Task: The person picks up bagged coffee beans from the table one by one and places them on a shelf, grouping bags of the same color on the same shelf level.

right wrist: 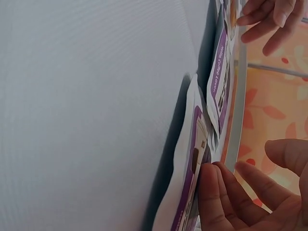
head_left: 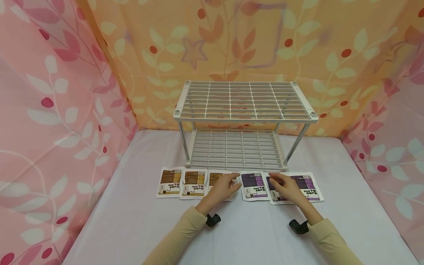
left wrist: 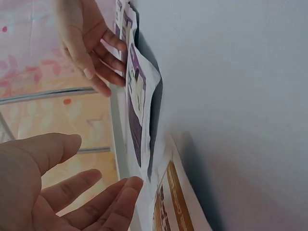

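Six or so flat coffee packets lie in a row; several are visible in the head view, brown-labelled ones on the left and purple-labelled ones on the right. My left hand [head_left: 221,188] is over the rightmost brown packet [head_left: 214,179], partly hiding it, its fingers loosely bent around nothing. Over the middle purple packet [head_left: 273,197] is my right hand [head_left: 289,189]; in the right wrist view its relaxed fingertips [right wrist: 209,175] are at that packet's edge, touching or very close. Between the hands lies another purple packet [head_left: 254,186], flat and apart from the brown ones.
A white two-tier wire rack [head_left: 245,119] with metal legs stands just behind the packets. The white-covered table [head_left: 248,235] is bounded by a floral cloth [head_left: 225,44] at the back and pink floral cloths at both sides. Black wrist cameras [head_left: 299,226] sit below the hands.
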Available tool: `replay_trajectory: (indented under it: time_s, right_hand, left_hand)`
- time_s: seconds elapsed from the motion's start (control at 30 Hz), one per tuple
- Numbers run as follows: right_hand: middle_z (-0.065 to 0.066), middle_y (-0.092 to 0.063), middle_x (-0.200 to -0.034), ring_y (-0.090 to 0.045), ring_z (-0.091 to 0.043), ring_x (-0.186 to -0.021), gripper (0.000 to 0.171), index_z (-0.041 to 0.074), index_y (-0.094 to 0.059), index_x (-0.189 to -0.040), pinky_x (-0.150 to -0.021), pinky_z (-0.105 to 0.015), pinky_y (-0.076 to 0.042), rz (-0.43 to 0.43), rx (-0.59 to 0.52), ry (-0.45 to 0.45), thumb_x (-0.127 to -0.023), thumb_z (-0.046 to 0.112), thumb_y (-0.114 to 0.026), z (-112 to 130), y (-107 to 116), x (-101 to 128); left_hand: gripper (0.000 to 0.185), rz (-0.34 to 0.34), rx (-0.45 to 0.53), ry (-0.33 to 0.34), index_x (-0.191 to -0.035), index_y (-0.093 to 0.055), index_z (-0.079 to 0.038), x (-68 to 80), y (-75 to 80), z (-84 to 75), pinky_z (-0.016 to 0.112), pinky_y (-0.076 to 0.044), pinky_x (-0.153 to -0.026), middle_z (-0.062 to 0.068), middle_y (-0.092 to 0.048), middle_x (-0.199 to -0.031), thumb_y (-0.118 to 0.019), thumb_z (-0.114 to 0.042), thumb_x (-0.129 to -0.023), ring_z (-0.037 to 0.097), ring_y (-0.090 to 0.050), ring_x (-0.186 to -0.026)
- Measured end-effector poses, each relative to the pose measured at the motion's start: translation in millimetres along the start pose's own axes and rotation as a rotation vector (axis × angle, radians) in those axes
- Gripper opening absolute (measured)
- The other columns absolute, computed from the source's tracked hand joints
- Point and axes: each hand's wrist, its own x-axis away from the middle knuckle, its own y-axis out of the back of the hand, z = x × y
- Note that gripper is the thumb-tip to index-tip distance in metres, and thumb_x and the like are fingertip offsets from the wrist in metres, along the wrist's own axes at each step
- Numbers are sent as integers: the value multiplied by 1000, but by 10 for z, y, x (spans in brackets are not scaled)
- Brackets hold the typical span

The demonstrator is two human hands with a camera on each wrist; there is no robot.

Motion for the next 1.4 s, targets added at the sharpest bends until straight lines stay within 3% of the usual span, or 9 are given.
replay_trajectory:
  time_s: [0.17,0.33,0.47,0.7,0.83,1.07,1.4]
  right_hand:
    - [-14,-67,-107,-62,-18,-80,37,4,-58,-123,-64,-24,-50,1,55,-32,-93,26,-56,16,-18,4]
    - [-16,-65,-109,-64,-23,-86,36,3,-58,-123,-68,-28,-52,18,57,-48,-93,22,-56,62,-45,12]
    - [-16,-66,-109,-65,-23,-89,35,3,-58,-123,-70,-27,-53,25,56,-37,-93,22,-56,89,-70,4]
    - [-19,-66,-106,-65,-20,-79,34,0,-58,-122,-60,-21,-51,44,14,-15,-94,19,-55,97,-92,14]
    - [-19,-66,-105,-65,-19,-77,35,-1,-57,-122,-58,-19,-51,46,-16,-13,-93,19,-56,81,-105,18]
    - [-21,-64,-108,-65,-18,-74,36,-1,-57,-122,-59,-20,-52,47,-68,-18,-92,20,-57,90,-143,28]
    - [-20,-64,-108,-63,-21,-81,36,-2,-59,-119,-61,-21,-51,24,-71,7,-86,11,-65,116,-182,85]
  left_hand:
    - [41,36,-1,10,-126,-55,-4,-16,-70,-41,23,-49,-71,13,-66,-105,-60,-23,-91,18,-61,-86]
    - [41,68,7,51,-127,-55,-5,-12,-107,-76,23,-49,-68,11,-66,-97,-58,-25,-91,17,-60,-84]
    - [42,73,-13,83,-128,-54,-7,-9,-113,-103,25,-49,-67,12,-66,-99,-58,-28,-91,18,-60,-86]
    - [46,92,-29,100,-131,-51,-8,19,-130,-145,28,-51,-73,12,-65,-109,-58,-31,-91,18,-61,-93]
    - [46,101,-58,81,-131,-52,-8,15,-161,-144,27,-50,-75,10,-65,-109,-57,-31,-91,13,-58,-87]
    - [44,128,-61,79,-129,-53,-9,23,-163,-172,22,-40,-58,2,-61,-80,-57,-32,-92,9,-47,-67]
    - [44,88,-45,48,-130,-53,-12,57,-217,-153,24,-47,-68,7,-64,-105,-58,-32,-91,16,-58,-84]
